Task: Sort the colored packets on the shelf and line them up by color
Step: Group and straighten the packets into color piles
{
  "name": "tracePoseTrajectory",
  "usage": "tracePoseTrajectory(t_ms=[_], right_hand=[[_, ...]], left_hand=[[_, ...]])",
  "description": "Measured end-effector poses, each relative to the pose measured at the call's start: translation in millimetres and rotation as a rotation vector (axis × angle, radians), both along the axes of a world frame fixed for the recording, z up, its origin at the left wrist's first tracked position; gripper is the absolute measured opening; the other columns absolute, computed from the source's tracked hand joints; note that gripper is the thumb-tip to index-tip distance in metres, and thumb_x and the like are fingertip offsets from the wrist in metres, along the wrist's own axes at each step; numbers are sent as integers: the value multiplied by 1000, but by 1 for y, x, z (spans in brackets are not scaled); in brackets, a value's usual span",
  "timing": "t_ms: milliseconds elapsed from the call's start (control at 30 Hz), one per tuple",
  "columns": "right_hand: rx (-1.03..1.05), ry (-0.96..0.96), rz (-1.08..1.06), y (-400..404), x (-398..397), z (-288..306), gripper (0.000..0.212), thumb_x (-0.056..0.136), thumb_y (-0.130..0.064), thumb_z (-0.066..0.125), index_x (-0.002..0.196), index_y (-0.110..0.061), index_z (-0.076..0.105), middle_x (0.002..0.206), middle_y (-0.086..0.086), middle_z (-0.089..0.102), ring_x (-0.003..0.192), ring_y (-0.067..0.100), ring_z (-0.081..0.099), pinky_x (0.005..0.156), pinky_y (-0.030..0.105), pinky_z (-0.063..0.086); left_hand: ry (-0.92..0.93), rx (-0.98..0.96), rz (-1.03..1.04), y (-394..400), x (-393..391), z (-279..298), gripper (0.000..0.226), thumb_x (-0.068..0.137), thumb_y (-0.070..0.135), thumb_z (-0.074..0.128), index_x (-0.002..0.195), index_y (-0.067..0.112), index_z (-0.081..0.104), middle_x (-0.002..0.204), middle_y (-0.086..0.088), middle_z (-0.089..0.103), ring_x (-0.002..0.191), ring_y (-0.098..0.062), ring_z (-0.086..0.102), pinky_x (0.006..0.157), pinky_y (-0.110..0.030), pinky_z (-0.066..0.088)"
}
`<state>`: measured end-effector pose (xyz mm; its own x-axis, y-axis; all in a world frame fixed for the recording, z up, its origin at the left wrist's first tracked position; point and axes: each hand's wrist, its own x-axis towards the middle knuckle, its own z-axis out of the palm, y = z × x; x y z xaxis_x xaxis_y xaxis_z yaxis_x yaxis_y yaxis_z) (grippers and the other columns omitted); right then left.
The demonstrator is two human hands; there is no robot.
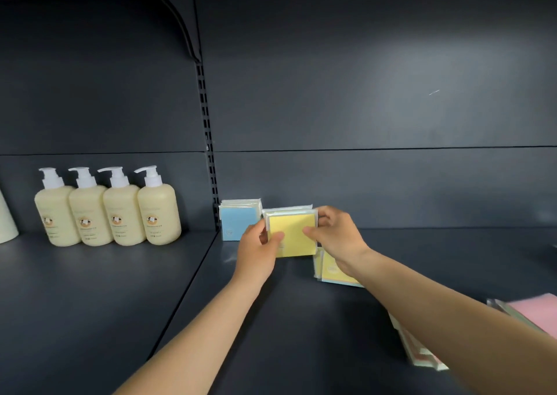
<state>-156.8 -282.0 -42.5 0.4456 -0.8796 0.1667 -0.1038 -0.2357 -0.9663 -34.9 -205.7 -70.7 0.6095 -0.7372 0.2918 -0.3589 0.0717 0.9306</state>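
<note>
A stack of yellow packets stands upright on the dark shelf, near the back wall. My left hand grips its left edge, thumb on the front. My right hand holds its right edge, thumb across the yellow face. Just to the left stands an upright stack of blue packets. Lying flat under my right wrist are a few yellow and blue packets. Pink packets lie at the right edge, and more packets show under my right forearm, partly hidden.
Several cream pump bottles stand in a row on the neighbouring shelf section to the left. A slotted upright post divides the two sections. A white object shows at the far left edge.
</note>
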Motion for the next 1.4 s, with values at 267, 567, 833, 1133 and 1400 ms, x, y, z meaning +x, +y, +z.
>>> tracePoseTrajectory(t_ms=[267,567,833,1133,1400], right_hand=[[-8,107,-104,-62,15,2,18,83,-2,67,96,-11,61,91,3,67,86,18,65,76,30,54],[18,234,-59,-98,29,-17,13,81,-7,71,91,-15,67,95,6,72,91,21,68,88,39,55],[-76,324,-63,-108,32,-14,12,81,-16,72,93,-14,70,92,1,72,88,15,68,83,29,54],[-80,502,39,-111,16,-3,30,75,-34,77,90,-8,74,90,8,73,91,21,68,90,39,54],[-107,863,251,-88,-69,17,64,72,-42,78,127,-18,56,123,-4,61,112,10,57,99,25,43]], left_hand=[[6,-41,70,-68,7,-5,14,85,7,61,95,10,69,90,-5,70,84,-20,62,73,-27,46],[-87,19,129,-100,25,-30,14,85,11,63,97,13,70,90,-1,70,85,-18,62,65,-17,40],[-96,29,167,-112,30,-29,14,86,12,63,98,12,69,92,-3,68,87,-18,61,72,-23,41],[-71,54,182,-107,29,-24,15,85,11,63,100,10,67,90,5,63,90,-14,61,63,-6,37],[-54,104,172,-80,0,-13,42,83,25,68,121,11,58,113,0,58,104,-13,54,85,-21,38]])
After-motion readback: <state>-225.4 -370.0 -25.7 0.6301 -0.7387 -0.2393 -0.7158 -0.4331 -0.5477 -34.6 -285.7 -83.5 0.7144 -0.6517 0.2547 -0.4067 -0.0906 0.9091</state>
